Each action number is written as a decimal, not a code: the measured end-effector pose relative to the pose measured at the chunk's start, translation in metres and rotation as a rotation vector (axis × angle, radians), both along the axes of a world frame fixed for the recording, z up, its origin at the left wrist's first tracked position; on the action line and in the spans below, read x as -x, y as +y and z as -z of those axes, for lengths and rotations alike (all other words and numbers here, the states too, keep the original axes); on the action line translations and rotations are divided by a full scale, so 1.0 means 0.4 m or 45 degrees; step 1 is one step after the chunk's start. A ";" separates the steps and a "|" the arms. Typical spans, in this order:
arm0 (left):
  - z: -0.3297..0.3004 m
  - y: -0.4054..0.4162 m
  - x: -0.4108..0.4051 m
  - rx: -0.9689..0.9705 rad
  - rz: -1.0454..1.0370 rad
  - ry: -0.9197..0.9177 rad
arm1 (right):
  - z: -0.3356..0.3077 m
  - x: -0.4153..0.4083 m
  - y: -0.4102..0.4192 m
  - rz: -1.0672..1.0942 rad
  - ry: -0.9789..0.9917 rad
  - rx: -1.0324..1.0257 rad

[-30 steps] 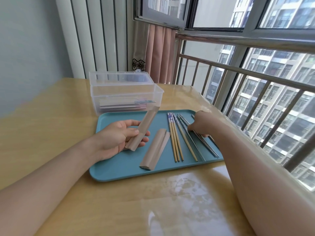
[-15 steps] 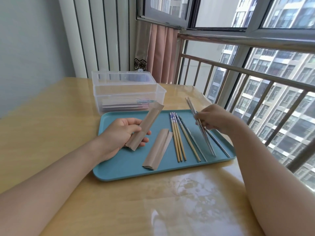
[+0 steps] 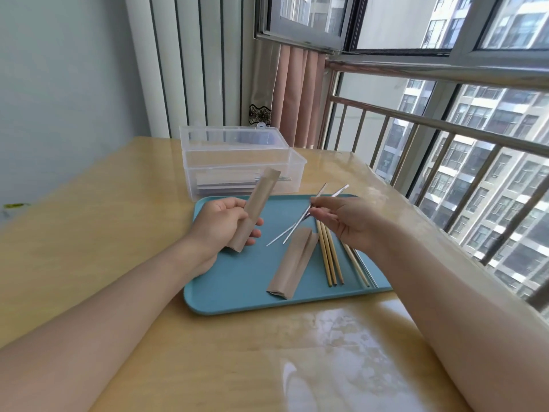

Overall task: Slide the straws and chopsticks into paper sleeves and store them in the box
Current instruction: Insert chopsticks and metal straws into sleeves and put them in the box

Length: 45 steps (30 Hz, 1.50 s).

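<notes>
On the desk (image 3: 89,233), nearest to the person, a blue tray (image 3: 237,292) is carrying a loose paper sleeve (image 3: 289,264) and wooden chopsticks (image 3: 328,257) beside it. Above the tray, the left hand (image 3: 219,227) is gripping another sleeve (image 3: 252,209) tilted, fingers curled around it. The right hand (image 3: 344,221) is pinching two metal sticks (image 3: 300,223) in the air, other fingers spread. Behind the tray, a clear box (image 3: 243,165) is standing open with filled sleeves inside.
</notes>
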<state>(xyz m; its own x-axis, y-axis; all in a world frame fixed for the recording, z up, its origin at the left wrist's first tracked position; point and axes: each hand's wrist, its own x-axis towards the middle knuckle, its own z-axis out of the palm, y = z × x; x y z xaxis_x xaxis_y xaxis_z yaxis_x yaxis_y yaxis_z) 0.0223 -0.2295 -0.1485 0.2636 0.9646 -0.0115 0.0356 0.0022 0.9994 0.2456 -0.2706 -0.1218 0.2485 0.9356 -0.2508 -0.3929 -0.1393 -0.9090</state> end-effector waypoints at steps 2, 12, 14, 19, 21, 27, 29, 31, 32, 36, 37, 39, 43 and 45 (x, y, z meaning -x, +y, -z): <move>0.001 0.000 0.001 0.015 0.000 0.005 | 0.005 0.021 -0.004 -0.042 -0.021 0.071; 0.002 0.008 0.010 -0.052 0.015 0.137 | -0.012 0.027 -0.008 0.143 -0.289 0.006; 0.000 0.005 0.011 -0.072 0.051 0.152 | -0.035 -0.001 -0.012 0.237 -0.154 -0.153; -0.007 0.000 0.010 -0.147 0.141 0.166 | -0.071 -0.054 -0.021 0.478 0.050 -0.517; -0.006 -0.002 0.011 -0.173 0.179 0.200 | -0.071 -0.056 -0.022 0.469 0.064 -0.551; -0.006 -0.003 0.015 -0.225 0.172 0.275 | -0.080 -0.068 -0.032 0.510 -0.001 -0.578; -0.008 -0.005 0.015 -0.248 0.169 0.296 | -0.085 -0.076 -0.035 0.549 0.021 -0.579; -0.010 -0.006 0.015 -0.266 0.186 0.304 | -0.084 -0.075 -0.035 0.529 0.036 -0.592; -0.012 -0.007 0.016 -0.270 0.194 0.305 | -0.082 -0.071 -0.035 0.507 0.028 -0.602; -0.013 -0.007 0.017 -0.272 0.221 0.287 | -0.076 -0.063 -0.032 0.464 -0.059 -0.623; -0.013 -0.006 0.017 -0.269 0.229 0.274 | -0.076 -0.063 -0.031 0.458 -0.067 -0.624; -0.012 -0.006 0.016 -0.270 0.253 0.262 | -0.076 -0.064 -0.031 0.455 -0.064 -0.622; -0.014 -0.009 0.015 -0.284 0.282 0.256 | -0.075 -0.065 -0.030 0.433 -0.074 -0.629; -0.016 -0.011 0.014 -0.284 0.287 0.231 | -0.073 -0.066 -0.029 0.421 -0.093 -0.617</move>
<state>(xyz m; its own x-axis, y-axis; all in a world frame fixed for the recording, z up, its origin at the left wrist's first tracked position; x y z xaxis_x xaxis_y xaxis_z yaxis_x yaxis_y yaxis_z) 0.0165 -0.2339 -0.1421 0.4829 0.8664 0.1268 0.1870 -0.2435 0.9517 0.2722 -0.2820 -0.0925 0.5471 0.8090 0.2149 -0.2785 0.4181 -0.8647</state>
